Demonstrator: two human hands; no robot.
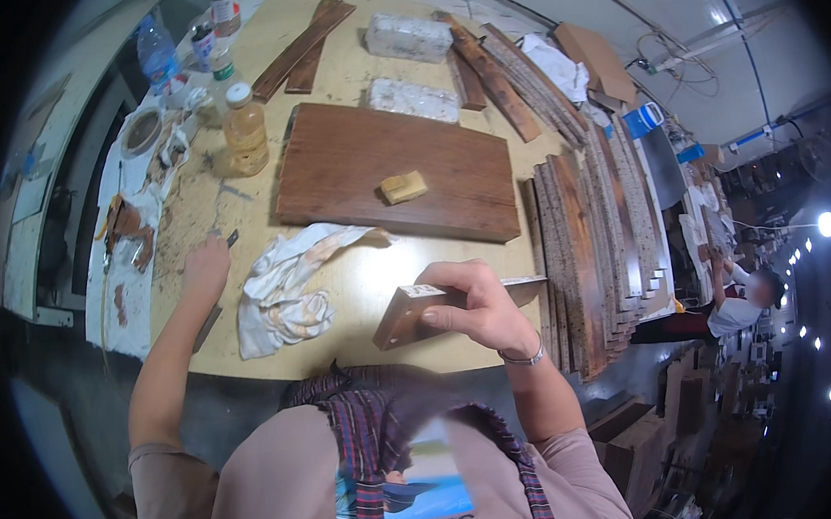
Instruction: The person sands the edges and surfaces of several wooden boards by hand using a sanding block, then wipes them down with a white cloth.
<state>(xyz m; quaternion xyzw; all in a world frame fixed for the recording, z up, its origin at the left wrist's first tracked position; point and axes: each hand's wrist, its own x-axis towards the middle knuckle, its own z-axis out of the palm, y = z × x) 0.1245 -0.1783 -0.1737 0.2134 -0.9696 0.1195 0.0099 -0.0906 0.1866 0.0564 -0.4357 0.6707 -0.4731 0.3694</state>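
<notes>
My right hand (479,303) grips a brown wooden board (402,318) near the table's front edge, thumb on its near face. The board is tilted, its pale edge upward. At the left of the table, my left hand (207,267) is closed, with a small dark flat piece (233,238) sticking out at its fingertips; its kind is too small to tell. Between my hands lies a crumpled white cloth (290,290) with brownish stains. Beyond it sits a wide brown wooden slab (336,170), and on that rests a yellowish sponge-like block (403,187).
Stacked boards (575,260) stand along the table's right side. A bottle of amber liquid (246,137) and other bottles are at the left, near a tape roll (142,133). Two wrapped white blocks (410,38) and loose planks (306,49) lie farther back. Another person (737,299) works at right.
</notes>
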